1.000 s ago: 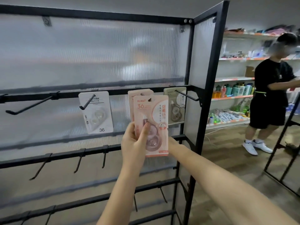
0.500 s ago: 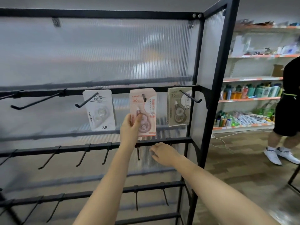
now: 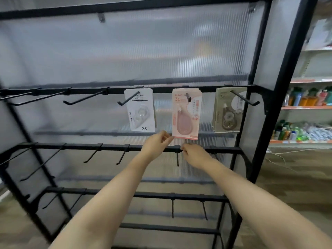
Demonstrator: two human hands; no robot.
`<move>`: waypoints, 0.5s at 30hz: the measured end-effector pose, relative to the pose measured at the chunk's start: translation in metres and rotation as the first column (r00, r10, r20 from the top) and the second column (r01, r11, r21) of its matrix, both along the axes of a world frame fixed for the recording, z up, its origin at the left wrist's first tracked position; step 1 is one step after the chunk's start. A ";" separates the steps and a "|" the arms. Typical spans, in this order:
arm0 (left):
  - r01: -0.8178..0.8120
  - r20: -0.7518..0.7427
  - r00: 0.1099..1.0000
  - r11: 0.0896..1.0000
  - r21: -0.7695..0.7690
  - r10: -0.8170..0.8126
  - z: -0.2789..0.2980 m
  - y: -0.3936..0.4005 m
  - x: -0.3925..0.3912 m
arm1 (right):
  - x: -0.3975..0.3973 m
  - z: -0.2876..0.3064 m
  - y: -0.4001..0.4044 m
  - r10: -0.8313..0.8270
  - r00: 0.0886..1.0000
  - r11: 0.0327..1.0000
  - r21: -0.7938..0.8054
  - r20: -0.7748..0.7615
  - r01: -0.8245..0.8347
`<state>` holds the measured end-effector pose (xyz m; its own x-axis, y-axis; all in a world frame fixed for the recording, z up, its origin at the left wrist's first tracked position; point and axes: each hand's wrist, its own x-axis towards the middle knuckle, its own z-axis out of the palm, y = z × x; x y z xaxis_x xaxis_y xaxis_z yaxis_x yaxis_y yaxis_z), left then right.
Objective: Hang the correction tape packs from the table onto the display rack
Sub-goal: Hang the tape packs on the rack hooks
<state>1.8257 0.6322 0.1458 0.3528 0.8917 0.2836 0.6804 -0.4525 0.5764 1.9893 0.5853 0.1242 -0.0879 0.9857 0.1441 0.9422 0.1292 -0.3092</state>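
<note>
Three correction tape packs hang from the upper hook bar of the black display rack, and I take that bar as my reference. On its hooks, running rightward, sit a white pack, a pink pack at the middle and an olive pack nearest the rack's right post; the hooks further left on the bar carry nothing. Below the bar, my left hand reaches up with its fingers curled, the fingertips at the pink pack's lower left corner; I cannot tell whether they pinch it or merely touch it. My right hand sits lower, its fingers loosely curled at the next rail down, beside a short hook, gripping no pack. Beyond the rack's right post, stocked shop shelves show.
</note>
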 end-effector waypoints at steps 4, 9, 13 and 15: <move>-0.092 -0.321 0.939 0.989 0.119 0.126 0.004 -0.001 -0.072 | -0.062 0.010 0.015 0.088 0.996 0.996 0.007 0.014 -0.088; -0.277 -0.509 0.790 0.940 0.201 0.341 0.012 -0.022 -0.200 | -0.186 0.007 0.032 0.225 0.970 0.974 -0.044 0.092 -0.222; -0.458 -0.630 0.622 0.869 0.188 0.465 0.013 -0.069 -0.324 | -0.323 0.004 0.016 0.383 0.916 0.924 -0.045 0.118 -0.380; -0.505 -0.673 0.548 0.838 0.208 0.497 0.014 -0.100 -0.391 | -0.397 0.003 -0.004 0.474 0.872 0.880 -0.039 0.124 -0.473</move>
